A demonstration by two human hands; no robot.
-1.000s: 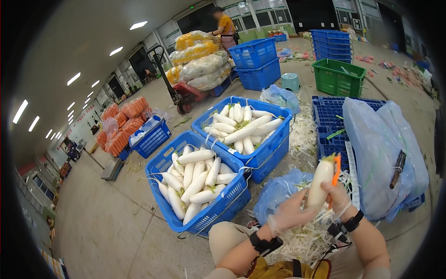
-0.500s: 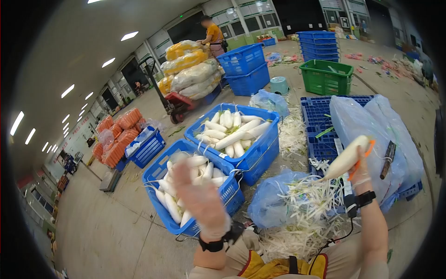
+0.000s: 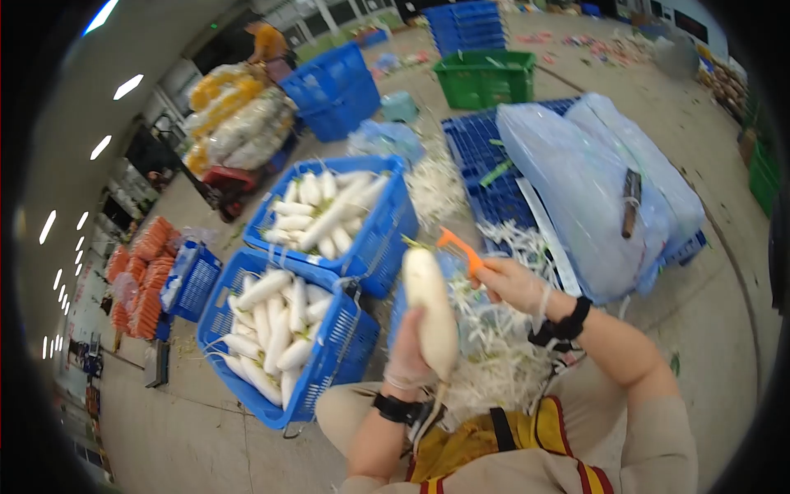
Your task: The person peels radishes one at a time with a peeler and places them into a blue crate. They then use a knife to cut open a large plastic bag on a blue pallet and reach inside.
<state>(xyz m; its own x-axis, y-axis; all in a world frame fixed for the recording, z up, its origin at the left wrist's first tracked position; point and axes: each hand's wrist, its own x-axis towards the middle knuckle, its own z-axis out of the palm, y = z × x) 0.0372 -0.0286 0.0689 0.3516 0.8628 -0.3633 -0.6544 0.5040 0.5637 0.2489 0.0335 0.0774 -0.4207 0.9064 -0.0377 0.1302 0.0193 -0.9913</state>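
Note:
A white radish (image 3: 429,309) stands nearly upright in front of me, its leafy stub at the top and its thin root hanging below. My left hand (image 3: 407,350) grips it from the left side, low on the body. In my right hand (image 3: 514,286) is an orange peeler (image 3: 461,249), its head just right of the radish's top and apart from it. Beneath the hands lies a heap of white peelings (image 3: 494,375). To the left, a near blue crate (image 3: 346,337) and a far blue crate (image 3: 395,216) hold several white radishes.
Bulging blue plastic bags (image 3: 576,189) lie on a blue pallet (image 3: 473,169) at right, with a dark-handled tool (image 3: 631,204) on top. A green crate (image 3: 485,81) and stacked blue crates (image 3: 333,90) stand behind. A person (image 3: 269,45) is beside a loaded pallet jack (image 3: 226,185).
The radish has passed from my right hand to my left, near the middle. My right hand keeps the peeler and has come inward. The view has turned right and down.

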